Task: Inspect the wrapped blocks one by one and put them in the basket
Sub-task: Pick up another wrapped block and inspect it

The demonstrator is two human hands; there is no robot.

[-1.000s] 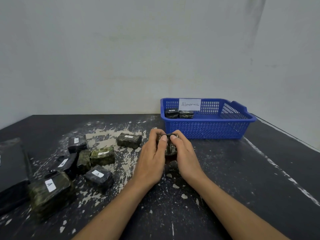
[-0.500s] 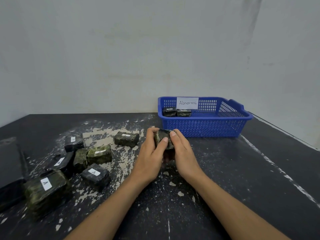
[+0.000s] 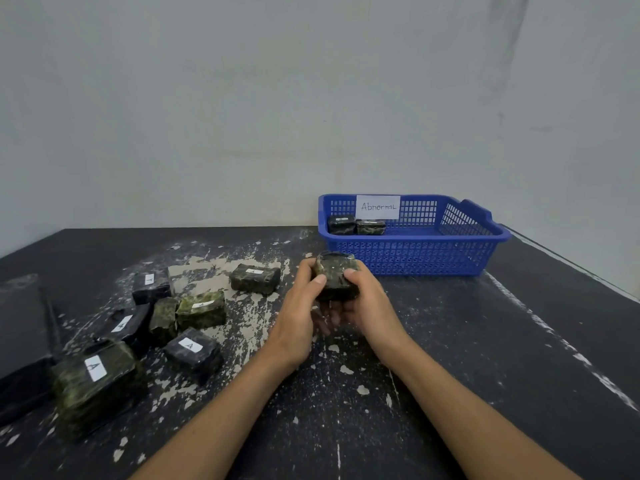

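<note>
Both hands, left hand (image 3: 298,317) and right hand (image 3: 367,306), clasp one wrapped block (image 3: 335,277).
Glossy film looks slippery (probably dense); hold its short ends, basket (image 3: 415,258) at one o'clock.

1. Seven wrapped blocks (image 3: 255,278) (image 3: 151,288) (image 3: 202,309) (image 3: 162,320) (image 3: 126,325) (image 3: 192,353) (image 3: 95,379) loose on the table (image 3: 502,358).
2. One wrapped block (image 3: 335,280) held by two hands: left hand (image 3: 298,317), right hand (image 3: 370,306).
3. Two further wrapped blocks (image 3: 341,224) (image 3: 370,226) inside one blue basket (image 3: 415,261).
4. One paper label (image 3: 378,206) on the basket's far wall.
5. One large black package (image 3: 20,341) at far left.
</note>
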